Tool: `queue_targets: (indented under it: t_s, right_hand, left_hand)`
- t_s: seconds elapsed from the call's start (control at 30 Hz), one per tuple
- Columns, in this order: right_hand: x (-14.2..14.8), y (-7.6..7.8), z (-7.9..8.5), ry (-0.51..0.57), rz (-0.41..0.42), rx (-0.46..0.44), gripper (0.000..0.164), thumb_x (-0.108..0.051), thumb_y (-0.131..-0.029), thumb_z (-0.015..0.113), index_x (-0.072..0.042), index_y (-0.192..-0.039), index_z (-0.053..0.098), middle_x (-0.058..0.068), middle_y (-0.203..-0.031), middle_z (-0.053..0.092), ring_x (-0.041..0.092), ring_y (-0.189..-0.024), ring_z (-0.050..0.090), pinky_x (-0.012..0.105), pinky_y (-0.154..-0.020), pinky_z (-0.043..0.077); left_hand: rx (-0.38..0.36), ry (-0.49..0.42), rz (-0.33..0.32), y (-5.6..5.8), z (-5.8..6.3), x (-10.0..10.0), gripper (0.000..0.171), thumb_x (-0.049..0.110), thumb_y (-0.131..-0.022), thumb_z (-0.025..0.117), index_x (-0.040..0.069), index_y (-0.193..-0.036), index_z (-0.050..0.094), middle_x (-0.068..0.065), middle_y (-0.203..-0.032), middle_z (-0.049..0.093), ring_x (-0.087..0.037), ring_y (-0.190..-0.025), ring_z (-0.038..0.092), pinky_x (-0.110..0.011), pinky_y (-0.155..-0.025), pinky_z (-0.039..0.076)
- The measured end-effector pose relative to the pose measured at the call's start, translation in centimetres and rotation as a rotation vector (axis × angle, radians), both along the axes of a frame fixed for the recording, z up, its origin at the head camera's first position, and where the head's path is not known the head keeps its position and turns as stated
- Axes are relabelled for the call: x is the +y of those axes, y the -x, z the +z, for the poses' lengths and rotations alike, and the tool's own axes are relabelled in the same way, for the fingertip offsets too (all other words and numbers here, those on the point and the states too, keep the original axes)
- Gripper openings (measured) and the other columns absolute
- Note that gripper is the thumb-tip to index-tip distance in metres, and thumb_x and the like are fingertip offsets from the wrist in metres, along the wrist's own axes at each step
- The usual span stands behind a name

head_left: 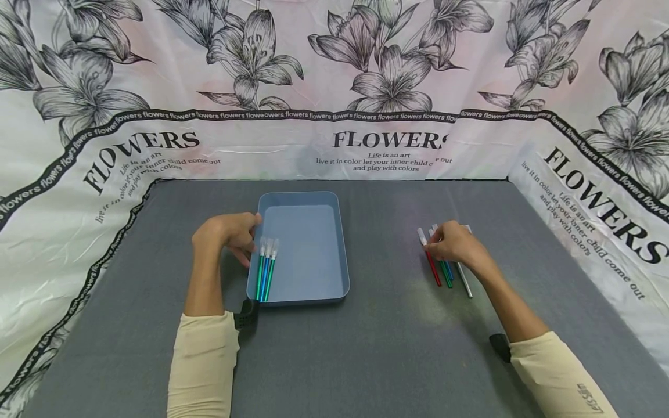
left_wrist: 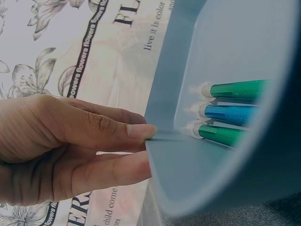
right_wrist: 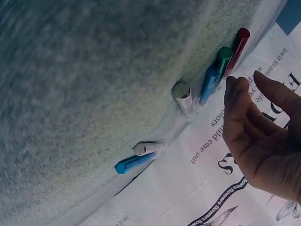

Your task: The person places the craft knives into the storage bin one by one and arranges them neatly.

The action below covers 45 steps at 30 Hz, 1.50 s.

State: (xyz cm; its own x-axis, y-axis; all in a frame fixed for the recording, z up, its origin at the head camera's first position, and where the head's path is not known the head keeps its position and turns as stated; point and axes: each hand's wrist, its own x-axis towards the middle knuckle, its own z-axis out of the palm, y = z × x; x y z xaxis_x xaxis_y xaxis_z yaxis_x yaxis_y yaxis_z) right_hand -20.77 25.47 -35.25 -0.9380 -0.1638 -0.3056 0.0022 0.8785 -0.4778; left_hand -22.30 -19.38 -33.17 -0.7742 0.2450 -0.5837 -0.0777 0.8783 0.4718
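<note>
The blue tray (head_left: 308, 244) has two green craft knives (left_wrist: 237, 89) and a blue craft knife (left_wrist: 228, 114) lying side by side along its left wall, clear caps on. My left hand (head_left: 230, 235) pinches the tray's left rim, thumb on the rim and fingers against the outside. My right hand (head_left: 457, 242) hovers over more capped craft knives, its thumb and fingers apart with nothing gripped. Around it lie a red craft knife (head_left: 433, 269), a green one (right_wrist: 223, 59), a blue one (right_wrist: 209, 84) and a silver one (head_left: 464, 281). The hand partly covers these in the head view.
Another silver craft knife (right_wrist: 146, 148) and a light-blue one (right_wrist: 134, 164) lie apart from the others in the right wrist view. A dark grey cloth (head_left: 376, 337) covers the table. Behind it hangs a white flower-printed sheet (head_left: 292, 145).
</note>
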Motion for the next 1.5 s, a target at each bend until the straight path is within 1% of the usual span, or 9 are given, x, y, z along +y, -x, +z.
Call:
queue_targets:
  t_s: [0.23, 0.43, 0.53, 0.7, 0.8, 1.03, 1.2, 1.3, 1.5]
  right_hand:
    - [-0.3, 0.0, -0.4, -0.029, -0.017, -0.012, 0.022, -0.012, -0.099, 0.069, 0.010, -0.099, 0.074, 0.015, -0.081, 0.073, 0.017, -0.071, 0.071, 0.038, -0.069, 0.063]
    - [-0.4, 0.1, -0.5, -0.078, -0.021, -0.010, 0.020, -0.010, -0.097, 0.071, 0.009, -0.096, 0.074, 0.019, -0.086, 0.077, 0.016, -0.068, 0.074, 0.037, -0.067, 0.063]
    - [-0.6, 0.2, -0.5, -0.100, -0.027, -0.015, 0.017, -0.010, -0.096, 0.073, 0.007, -0.092, 0.075, 0.016, -0.081, 0.076, 0.015, -0.065, 0.073, 0.037, -0.066, 0.063]
    - [-0.8, 0.4, -0.7, -0.139, -0.028, -0.019, 0.017, -0.013, -0.094, 0.076, 0.002, -0.086, 0.075, 0.008, -0.071, 0.073, 0.013, -0.061, 0.070, 0.033, -0.061, 0.057]
    - [-0.9, 0.3, -0.8, -0.150, -0.015, -0.015, 0.017, -0.014, -0.093, 0.076, 0.000, -0.084, 0.074, 0.005, -0.068, 0.072, 0.013, -0.059, 0.070, 0.031, -0.060, 0.055]
    - [-1.2, 0.4, -1.0, -0.150, -0.001, -0.012, 0.018, -0.013, -0.093, 0.076, -0.001, -0.081, 0.073, 0.005, -0.068, 0.072, 0.013, -0.061, 0.070, 0.033, -0.066, 0.059]
    - [-1.3, 0.3, -0.9, -0.145, 0.001, -0.006, 0.018, -0.014, -0.093, 0.074, -0.001, -0.081, 0.075, 0.005, -0.068, 0.073, 0.013, -0.061, 0.070, 0.035, -0.069, 0.060]
    - [-1.6, 0.2, -0.5, -0.131, -0.008, -0.004, 0.020, -0.014, -0.094, 0.072, -0.002, -0.079, 0.076, 0.003, -0.066, 0.072, 0.012, -0.062, 0.070, 0.033, -0.068, 0.058]
    - [-2.6, -0.2, 0.5, -0.088, 0.005, 0.031, 0.025, -0.017, -0.092, 0.070, -0.007, -0.069, 0.071, -0.003, -0.057, 0.060, 0.012, -0.059, 0.061, 0.027, -0.060, 0.048]
  left_hand:
    - [0.008, 0.020, 0.021, 0.0, 0.1, 0.2, 0.079, 0.002, -0.103, 0.062, -0.001, -0.166, 0.014, -0.029, -0.136, 0.066, -0.018, -0.078, 0.081, -0.062, -0.121, 0.039]
    - [0.005, 0.010, 0.033, 0.0, -0.1, 0.1, 0.081, 0.001, -0.103, 0.062, -0.001, -0.167, 0.012, -0.031, -0.138, 0.064, -0.018, -0.079, 0.081, -0.060, -0.119, 0.043]
    - [-0.006, 0.001, 0.032, 0.1, -0.1, 0.0, 0.083, 0.001, -0.104, 0.060, 0.001, -0.168, 0.007, -0.032, -0.146, 0.058, -0.017, -0.080, 0.081, -0.059, -0.120, 0.042]
    - [-0.015, -0.009, 0.027, 0.2, -0.3, -0.2, 0.083, 0.001, -0.105, 0.057, 0.004, -0.168, 0.002, -0.034, -0.158, 0.042, -0.018, -0.082, 0.081, -0.058, -0.121, 0.041]
    - [-0.017, -0.009, 0.032, 0.2, -0.2, -0.1, 0.084, 0.001, -0.105, 0.057, 0.004, -0.168, 0.001, -0.034, -0.157, 0.044, -0.018, -0.082, 0.081, -0.058, -0.122, 0.041]
    - [-0.017, -0.007, 0.037, 0.2, -0.2, 0.0, 0.083, 0.000, -0.105, 0.057, 0.002, -0.167, 0.003, -0.035, -0.152, 0.050, -0.018, -0.082, 0.081, -0.055, -0.118, 0.046]
    - [-0.017, -0.007, 0.030, 0.3, -0.2, 0.0, 0.083, 0.000, -0.105, 0.058, 0.003, -0.168, 0.003, -0.035, -0.157, 0.044, -0.018, -0.083, 0.081, -0.054, -0.117, 0.047]
    - [-0.022, -0.014, 0.027, 0.3, -0.2, 0.0, 0.084, 0.000, -0.105, 0.058, 0.003, -0.168, 0.002, -0.036, -0.158, 0.042, -0.019, -0.084, 0.081, -0.053, -0.114, 0.051]
    - [-0.029, -0.023, 0.014, 0.3, -0.3, 0.0, 0.084, -0.001, -0.104, 0.058, 0.000, -0.167, 0.002, -0.038, -0.154, 0.045, -0.020, -0.085, 0.081, -0.047, -0.106, 0.058]
